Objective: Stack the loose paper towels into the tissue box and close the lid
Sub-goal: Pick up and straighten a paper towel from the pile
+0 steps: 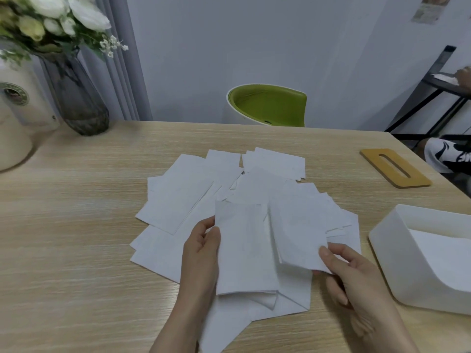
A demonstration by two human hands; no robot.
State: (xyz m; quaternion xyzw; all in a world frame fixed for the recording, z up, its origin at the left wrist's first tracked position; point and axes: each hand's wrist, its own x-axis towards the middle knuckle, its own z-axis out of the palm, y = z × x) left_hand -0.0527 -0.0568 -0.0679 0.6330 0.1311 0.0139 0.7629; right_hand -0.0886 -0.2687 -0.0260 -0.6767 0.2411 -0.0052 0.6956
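Note:
Several loose white paper towels (178,200) lie spread over the middle of the wooden table (76,238). My left hand (201,248) grips the left edge of a folded towel (244,250) lifted above the pile. My right hand (349,273) pinches the lower right corner of a second towel (298,230) that overlaps the first. The white tissue box (397,253) stands open at the right, with a towel lying inside it. Its wooden lid (395,168), which has a slot, lies flat on the table at the far right.
A grey glass vase (76,98) of white flowers and a cream-coloured appliance (17,118) stand at the back left. A green chair (267,104) sits behind the table. At the far right are a black frame and part of another person.

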